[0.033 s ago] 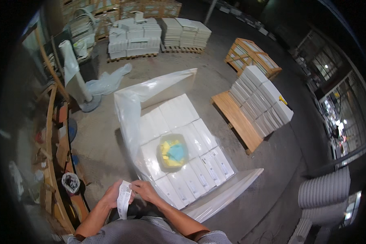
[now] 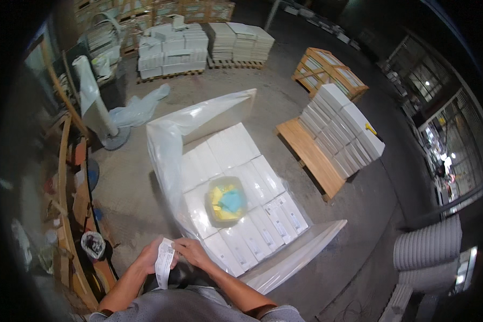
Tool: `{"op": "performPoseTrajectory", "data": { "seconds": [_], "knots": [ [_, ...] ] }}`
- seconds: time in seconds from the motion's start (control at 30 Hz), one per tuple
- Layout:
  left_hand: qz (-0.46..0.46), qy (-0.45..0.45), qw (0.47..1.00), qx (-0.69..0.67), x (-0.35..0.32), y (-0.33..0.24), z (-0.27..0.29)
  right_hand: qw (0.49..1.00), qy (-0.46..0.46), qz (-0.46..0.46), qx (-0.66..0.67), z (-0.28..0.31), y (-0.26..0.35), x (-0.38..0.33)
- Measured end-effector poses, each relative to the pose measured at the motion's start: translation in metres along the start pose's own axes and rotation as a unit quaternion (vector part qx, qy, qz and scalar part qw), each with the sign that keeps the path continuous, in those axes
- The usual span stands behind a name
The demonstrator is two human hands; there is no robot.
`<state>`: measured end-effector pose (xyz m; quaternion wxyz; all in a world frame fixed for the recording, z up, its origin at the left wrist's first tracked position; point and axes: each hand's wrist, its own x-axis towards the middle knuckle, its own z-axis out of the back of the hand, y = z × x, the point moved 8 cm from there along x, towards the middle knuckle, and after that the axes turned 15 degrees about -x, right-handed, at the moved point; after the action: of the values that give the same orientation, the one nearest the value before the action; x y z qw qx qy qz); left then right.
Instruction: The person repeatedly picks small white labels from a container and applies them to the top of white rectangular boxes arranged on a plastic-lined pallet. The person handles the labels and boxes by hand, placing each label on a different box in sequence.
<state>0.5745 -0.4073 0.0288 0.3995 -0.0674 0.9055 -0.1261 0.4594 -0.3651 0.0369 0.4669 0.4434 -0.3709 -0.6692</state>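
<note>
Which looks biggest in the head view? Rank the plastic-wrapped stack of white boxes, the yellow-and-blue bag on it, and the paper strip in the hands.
1. Plastic-wrapped stack of white boxes
2. Yellow-and-blue bag
3. Paper strip, held by the left hand and right hand; it is nearest the camera, so its true size is unsure.

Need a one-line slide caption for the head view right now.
Both hands, left hand and right hand, hold a white paper strip beside a plastic-lined stack of white boxes.
</note>
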Motion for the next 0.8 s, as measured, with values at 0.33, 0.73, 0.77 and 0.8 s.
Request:
{"op": "performPoseTrajectory", "data": {
  "seconds": [0.33,0.73,0.77,0.8],
  "knots": [
    [0.138,0.058,0.982,0.115,0.102,-0.091,-0.019,0.919,-0.364,-0.087,-0.123,0.052,0.022,0.055],
    [0.216,0.200,0.920,0.259,0.148,-0.173,-0.021,0.871,-0.394,-0.287,0.065,0.029,-0.015,0.129],
    [0.245,0.200,0.912,0.259,0.154,-0.169,-0.022,0.868,-0.396,-0.288,0.089,0.028,-0.019,0.129],
    [0.246,0.177,0.917,0.258,0.158,-0.170,-0.019,0.861,-0.393,-0.299,0.123,0.027,-0.024,0.130]
  ]
}}
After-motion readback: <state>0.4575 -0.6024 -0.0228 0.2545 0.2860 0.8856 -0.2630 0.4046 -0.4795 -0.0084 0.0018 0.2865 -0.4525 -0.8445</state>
